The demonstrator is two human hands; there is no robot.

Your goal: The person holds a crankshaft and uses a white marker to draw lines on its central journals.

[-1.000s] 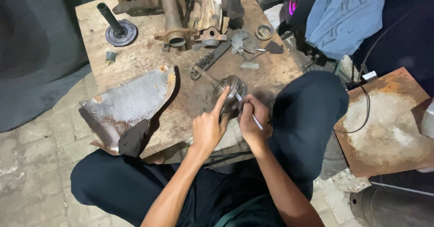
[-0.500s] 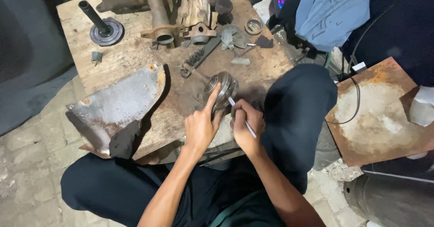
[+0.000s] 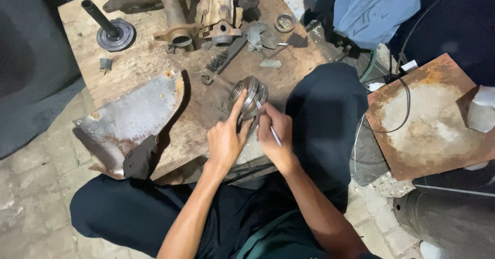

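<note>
From up here I look straight down on my own two hands at the near edge of the wooden bench (image 3: 149, 63). The round metal hub (image 3: 249, 94) stands on its edge there, a short shaft poking out toward the left. My left hand (image 3: 225, 140) steadies it: the forefinger lies stretched up along the rim while the other fingers curl loosely beneath, so this is a brace against the part, not a full grasp. My right hand (image 3: 272, 131) has its fingers clenched round a thin pale tool (image 3: 268, 125) held like a pen, with the tip set against the hub's near face. What the tip is doing — scraping, picking or marking — is too small to tell.

As for progress, I judge the work on the hub to be mid-way at best. The tip is on the metal and the hub is not laid down flat, and I can see no clean or finished patch that would tell me how much of the face is done. The parts farther back look untouched: a rusty axle housing (image 3: 172, 11), a dark flanged spindle (image 3: 111, 29), a wire brush (image 3: 216, 63) and a small bearing ring (image 3: 284, 21). A bent grey sheet-metal guard (image 3: 134, 117) hangs over the bench's left corner, well apart from my hands. A rusted plate (image 3: 428, 119) lies on the floor to the right, beyond my knee.
</note>
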